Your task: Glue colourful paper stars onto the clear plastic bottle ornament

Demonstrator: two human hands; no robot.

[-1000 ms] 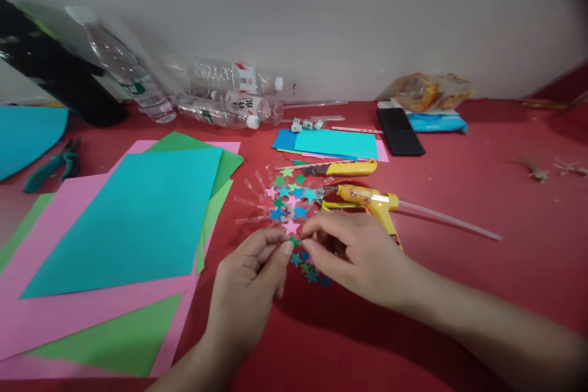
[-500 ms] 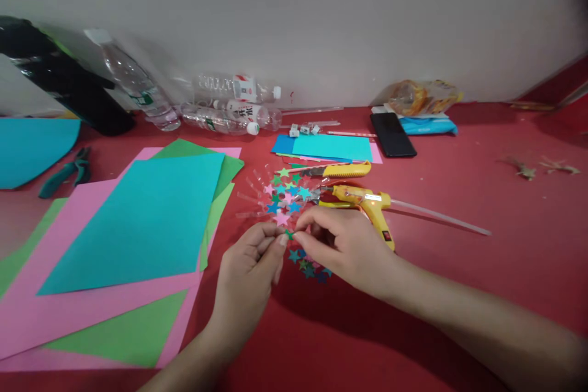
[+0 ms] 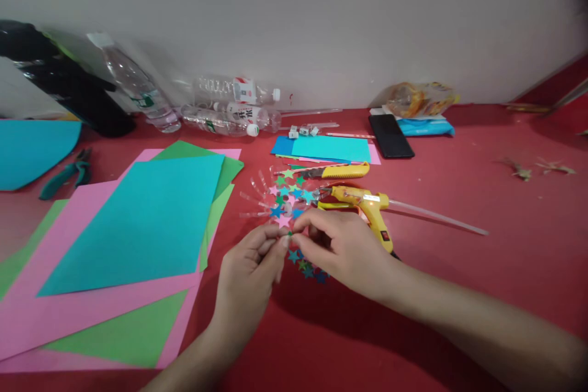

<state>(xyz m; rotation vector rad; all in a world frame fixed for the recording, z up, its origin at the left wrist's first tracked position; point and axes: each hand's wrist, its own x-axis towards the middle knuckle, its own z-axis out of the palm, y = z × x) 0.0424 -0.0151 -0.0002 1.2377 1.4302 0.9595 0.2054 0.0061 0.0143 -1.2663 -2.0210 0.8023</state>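
"What are the hands holding?"

"On a smooth red desk (image 3: 459, 282), the left hand (image 3: 248, 266) and the right hand (image 3: 351, 251) are pinching one small green piece (image 3: 290, 233) at mid-scene, thumbs against forefingers, the fingertips mostly hiding its outline."

"What is surrounding it?"

"Flat, many-colored stars (image 3: 283, 221) are clustering just beyond, overlapping too closely to count, with at least four clear strips (image 3: 255, 215) fanning out to the left. A second group of stars (image 3: 308, 272), mainly blue and green, is lying nearer, partly covered by the right hand."

"And farther off?"

"One yellow plastic glue gun (image 3: 362, 197) is lying just beyond the right hand, its translucent rod (image 3: 436, 217) pointing right. One utility knife (image 3: 344, 170) with a ribbed handle is resting beyond that. Four clear plastic bottles (image 3: 138, 86) are lining the far left wall, one leaning, three lying flat. One slim black phone (image 3: 391, 136) is lying right of center, and large smooth paper sheets (image 3: 133, 220), teal over pink and green, are overlapping at left."
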